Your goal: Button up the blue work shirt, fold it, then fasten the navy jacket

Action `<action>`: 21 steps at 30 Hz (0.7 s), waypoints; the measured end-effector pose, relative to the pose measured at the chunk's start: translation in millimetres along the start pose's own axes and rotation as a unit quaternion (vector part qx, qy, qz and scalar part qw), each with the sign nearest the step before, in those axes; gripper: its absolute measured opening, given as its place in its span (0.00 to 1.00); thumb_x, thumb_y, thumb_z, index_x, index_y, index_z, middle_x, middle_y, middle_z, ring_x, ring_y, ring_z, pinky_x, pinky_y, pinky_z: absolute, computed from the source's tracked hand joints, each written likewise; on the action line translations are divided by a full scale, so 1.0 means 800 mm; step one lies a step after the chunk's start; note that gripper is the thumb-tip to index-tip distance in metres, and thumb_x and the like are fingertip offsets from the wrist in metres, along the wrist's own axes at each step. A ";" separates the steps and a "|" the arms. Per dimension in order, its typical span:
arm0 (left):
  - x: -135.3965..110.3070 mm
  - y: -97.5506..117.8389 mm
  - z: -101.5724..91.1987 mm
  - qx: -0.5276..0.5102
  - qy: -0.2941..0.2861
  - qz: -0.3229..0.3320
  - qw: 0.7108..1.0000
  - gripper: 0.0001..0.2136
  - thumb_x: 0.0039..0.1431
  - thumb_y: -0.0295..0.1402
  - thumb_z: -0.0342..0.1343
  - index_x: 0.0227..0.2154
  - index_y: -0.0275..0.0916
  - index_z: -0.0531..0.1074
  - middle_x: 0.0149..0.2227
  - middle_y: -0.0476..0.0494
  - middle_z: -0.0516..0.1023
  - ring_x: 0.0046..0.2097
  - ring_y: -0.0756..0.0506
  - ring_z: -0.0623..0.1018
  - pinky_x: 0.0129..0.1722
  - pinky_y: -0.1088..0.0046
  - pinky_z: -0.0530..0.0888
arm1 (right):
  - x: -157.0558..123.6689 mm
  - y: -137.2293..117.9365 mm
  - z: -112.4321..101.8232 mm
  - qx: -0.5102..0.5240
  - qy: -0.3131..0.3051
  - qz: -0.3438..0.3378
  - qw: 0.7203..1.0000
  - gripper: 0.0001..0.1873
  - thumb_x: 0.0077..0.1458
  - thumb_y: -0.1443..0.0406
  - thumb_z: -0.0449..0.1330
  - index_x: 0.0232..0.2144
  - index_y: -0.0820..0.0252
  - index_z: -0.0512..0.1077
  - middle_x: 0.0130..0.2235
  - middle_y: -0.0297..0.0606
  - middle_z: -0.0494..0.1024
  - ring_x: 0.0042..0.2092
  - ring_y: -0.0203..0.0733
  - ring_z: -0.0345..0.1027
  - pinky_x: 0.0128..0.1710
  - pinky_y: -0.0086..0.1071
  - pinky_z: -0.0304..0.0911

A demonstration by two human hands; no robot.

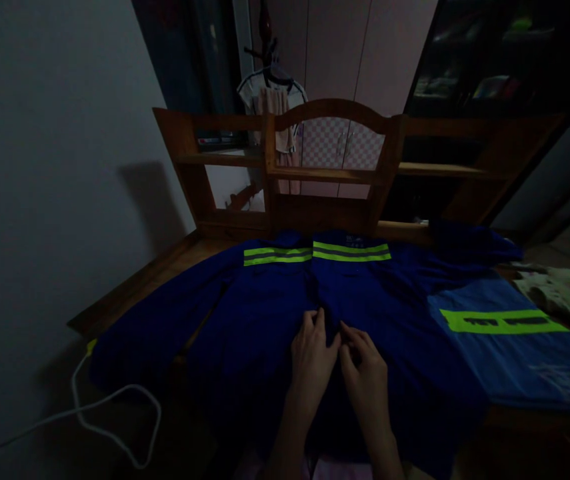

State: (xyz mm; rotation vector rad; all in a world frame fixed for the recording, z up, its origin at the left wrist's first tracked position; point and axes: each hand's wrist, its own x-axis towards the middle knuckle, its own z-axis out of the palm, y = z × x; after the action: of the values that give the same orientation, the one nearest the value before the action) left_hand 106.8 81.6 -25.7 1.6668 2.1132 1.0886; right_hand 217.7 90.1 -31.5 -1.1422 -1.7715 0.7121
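A dark blue work jacket [265,313] with yellow-green reflective strips across its chest lies spread front up, one sleeve reaching out to the left. My left hand [312,353] is at the jacket's front opening, its fingers bent and closed on the cloth near the edge. Close beside it, my right hand [367,367] pinches the other side of the opening between thumb and fingertips. Dim light hides whether a button or fastener is between the fingers. The lower part of the jacket fades into shadow near my body.
A wooden shelf unit [322,175] rises behind the jacket. To the right lies a lighter blue garment [509,360] with a yellow-green strip, beside a pale cloth [565,293]. A white cable [109,400] loops at the lower left, near the wall [55,200].
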 end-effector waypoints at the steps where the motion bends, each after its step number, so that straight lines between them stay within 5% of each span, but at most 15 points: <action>1: 0.005 -0.001 0.001 -0.007 -0.005 -0.011 1.000 0.21 0.59 0.37 0.54 0.55 0.39 0.63 0.48 0.40 0.65 0.45 0.41 0.71 0.42 0.69 0.68 | 0.002 0.001 -0.001 0.001 -0.004 0.005 1.000 0.17 0.60 0.68 0.50 0.51 0.58 0.68 0.48 0.40 0.69 0.45 0.42 0.66 0.43 0.35 0.64; 9: 0.019 0.004 -0.002 -0.144 -0.050 0.003 0.988 0.08 0.54 0.30 0.59 0.36 0.41 0.68 0.40 0.48 0.68 0.41 0.47 0.70 0.39 0.76 0.66 | 0.002 0.007 -0.006 0.020 -0.003 0.019 1.000 0.20 0.59 0.69 0.50 0.53 0.56 0.65 0.50 0.38 0.68 0.48 0.42 0.64 0.47 0.35 0.62; 17: -0.007 0.016 -0.028 -0.131 -0.068 -0.007 0.989 0.21 0.56 0.31 0.59 0.53 0.46 0.67 0.41 0.46 0.71 0.45 0.44 0.69 0.48 0.68 0.65 | 0.005 0.014 -0.015 0.051 -0.002 0.025 0.998 0.20 0.60 0.69 0.50 0.54 0.52 0.64 0.52 0.35 0.68 0.49 0.40 0.64 0.48 0.33 0.61; 21: -0.018 0.025 -0.047 -0.151 -0.083 0.032 0.984 0.31 0.55 0.26 0.59 0.59 0.54 0.57 0.46 0.51 0.70 0.51 0.47 0.67 0.54 0.69 0.61 | 0.007 0.019 -0.017 0.047 -0.010 0.019 0.999 0.20 0.59 0.69 0.50 0.53 0.52 0.65 0.53 0.34 0.68 0.52 0.41 0.63 0.50 0.34 0.60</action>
State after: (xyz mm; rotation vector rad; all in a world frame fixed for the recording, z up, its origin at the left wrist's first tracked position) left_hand 103.4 54.8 10.0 1.6238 1.7063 1.1759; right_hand 234.7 101.7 -35.9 -1.1122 -1.7184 0.8240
